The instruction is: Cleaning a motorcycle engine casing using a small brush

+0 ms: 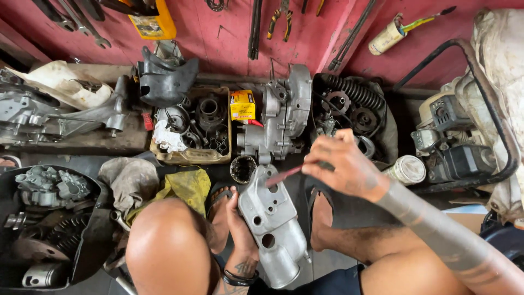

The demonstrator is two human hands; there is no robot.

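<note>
Silver engine cover [273, 224], yellow rag [188, 186]

Dark workshop floor [327, 262] crowded with parts, low wooden plank [82, 139] bearing a grey metal bracket [93, 117], cardboard box [191, 155] of engine bits, yellow carton [242, 105], engine casing [281, 117], rags [128, 180], yellow cloth [188, 186], black tub [82, 246] of parts, small tin [406, 169]

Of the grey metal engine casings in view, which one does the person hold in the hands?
The long silver cover between the knees. The left hand grips its edge and the right hand holds a red-handled tool to it. The larger casing stands untouched by the wall.
</note>
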